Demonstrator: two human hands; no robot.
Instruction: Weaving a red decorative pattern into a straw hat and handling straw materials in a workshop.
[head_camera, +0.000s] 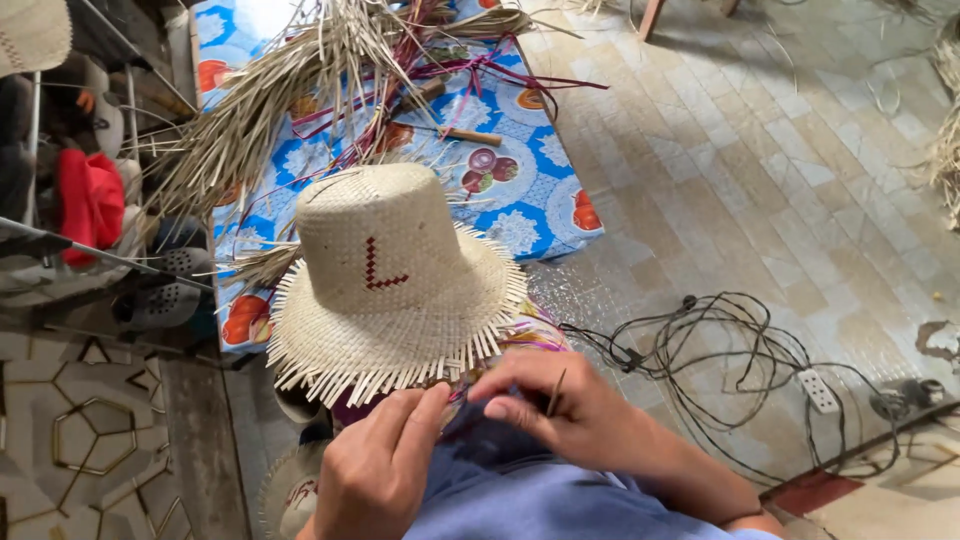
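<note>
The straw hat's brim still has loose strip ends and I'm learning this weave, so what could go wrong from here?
1. The unfinished fringe of the straw hat could fray or snap where the left hand and right hand pinch it.
2. The thin dark stick in the right hand might prick a finger.
3. The tangled cables on the floor nearby could catch a foot.

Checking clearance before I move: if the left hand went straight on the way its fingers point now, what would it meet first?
The left hand points up and right, toward the right hand and the frayed brim of the woven straw hat. Probably it meets the right hand's fingers first, with the brim just beyond; depth is hard to judge.
</note>
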